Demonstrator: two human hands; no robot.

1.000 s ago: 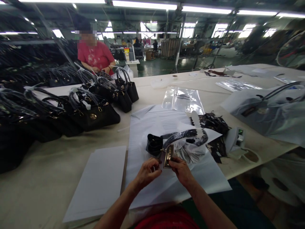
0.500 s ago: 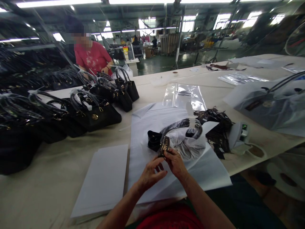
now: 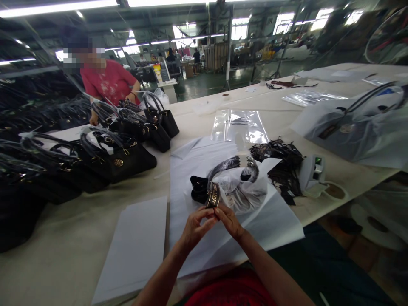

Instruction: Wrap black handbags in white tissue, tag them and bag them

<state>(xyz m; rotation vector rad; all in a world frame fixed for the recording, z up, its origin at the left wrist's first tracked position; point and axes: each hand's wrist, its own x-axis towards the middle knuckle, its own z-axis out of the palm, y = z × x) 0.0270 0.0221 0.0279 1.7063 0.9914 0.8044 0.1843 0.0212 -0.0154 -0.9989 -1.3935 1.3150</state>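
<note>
My left hand and my right hand meet at the near end of a dark hang tag with gold lettering. The fingertips of both hands are pinched on it. Just beyond lies a handbag wrapped in thin white plastic, its dark handles covered in clear film. A black strap or loop sticks out at its left side. Under the bag are sheets of white paper. Whether the tag is fastened to the handle is hidden by my fingers.
Left of me stand black handbags in rows and a stack of white sheets. To the right lie a pile of dark tags, a tape dispenser and a wrapped bag. Clear plastic bags lie ahead. A co-worker stands across the table.
The tag has turned so its lettering faces up more plainly, and my left fingers have closed in beside the right ones. The view has swung slightly right.
</note>
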